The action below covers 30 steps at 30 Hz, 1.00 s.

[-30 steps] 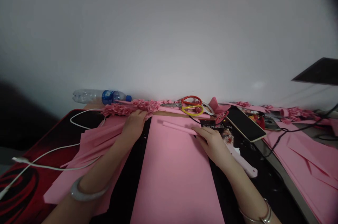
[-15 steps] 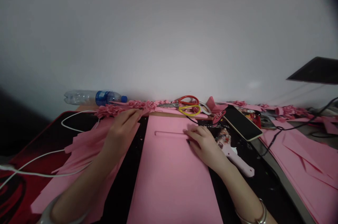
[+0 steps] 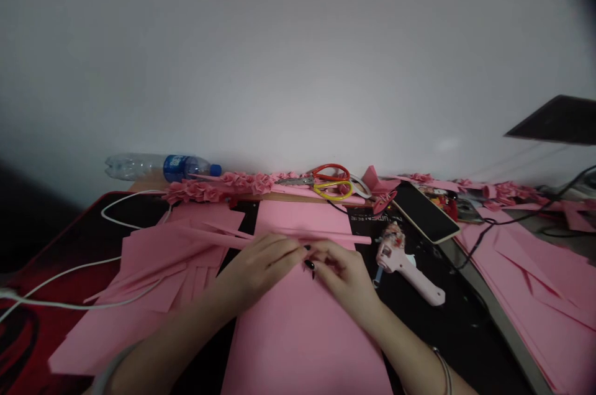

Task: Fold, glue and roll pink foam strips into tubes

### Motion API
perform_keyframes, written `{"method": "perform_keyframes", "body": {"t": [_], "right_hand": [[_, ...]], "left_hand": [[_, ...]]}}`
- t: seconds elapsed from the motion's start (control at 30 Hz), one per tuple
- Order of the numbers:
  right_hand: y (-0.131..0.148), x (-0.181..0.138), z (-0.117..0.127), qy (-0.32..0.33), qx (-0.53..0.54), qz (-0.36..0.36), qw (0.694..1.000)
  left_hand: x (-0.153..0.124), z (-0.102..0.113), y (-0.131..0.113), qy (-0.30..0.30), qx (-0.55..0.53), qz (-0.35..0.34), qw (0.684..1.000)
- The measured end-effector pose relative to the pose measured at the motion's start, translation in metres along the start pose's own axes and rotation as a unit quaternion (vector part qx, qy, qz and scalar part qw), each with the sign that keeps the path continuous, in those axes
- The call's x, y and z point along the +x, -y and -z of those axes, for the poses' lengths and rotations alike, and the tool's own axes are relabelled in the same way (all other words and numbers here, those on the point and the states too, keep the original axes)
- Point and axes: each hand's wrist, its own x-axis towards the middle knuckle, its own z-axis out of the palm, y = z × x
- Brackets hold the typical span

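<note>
My left hand (image 3: 258, 267) and my right hand (image 3: 342, 274) meet over a large pink sheet (image 3: 302, 326) in front of me. Together they pinch a long thin pink strip (image 3: 279, 235) that runs from left to right across the sheet's far end. Both hands have their fingers curled round the strip near its middle. A pink glue gun (image 3: 403, 264) lies on the dark mat just right of my right hand.
A stack of pink sheets (image 3: 153, 264) lies at left with a white cable (image 3: 69, 277) over it. Along the wall are a water bottle (image 3: 161, 166), pink paper flowers (image 3: 218, 187), scissors (image 3: 328, 181) and a phone (image 3: 423, 212). More pink sheets (image 3: 535, 277) lie at right.
My left hand left the flowers at the back and came in to the middle. My right hand drew nearer too. Both now hold the pink strip, lifted across the sheet.
</note>
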Motion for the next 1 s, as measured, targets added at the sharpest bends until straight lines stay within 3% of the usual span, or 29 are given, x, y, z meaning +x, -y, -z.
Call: {"method": "perform_keyframes", "body": {"t": [0.17,0.33,0.47,0.57,0.83,1.0], "right_hand": [[-0.009,0.004,-0.012,0.023,0.183,-0.116,0.976],[-0.013,0.003,-0.014,0.016,0.196,-0.164,0.967],[-0.01,0.001,-0.012,0.011,0.136,-0.141,0.981],[-0.01,0.001,-0.011,-0.002,0.096,-0.114,0.989],[-0.014,0.002,-0.009,-0.015,0.047,-0.087,0.995],[-0.016,0.002,-0.012,-0.003,-0.012,-0.056,0.998]], "left_hand": [[-0.005,-0.014,0.0,-0.001,-0.007,0.005,1.0],[-0.007,-0.019,0.009,0.076,0.007,0.078,0.994],[-0.005,-0.017,0.012,0.126,-0.035,0.13,0.983],[-0.004,-0.016,0.014,0.123,-0.049,0.14,0.981],[-0.004,-0.019,0.02,0.124,-0.087,0.133,0.98],[0.002,-0.016,0.013,0.141,-0.041,0.107,0.983]]}}
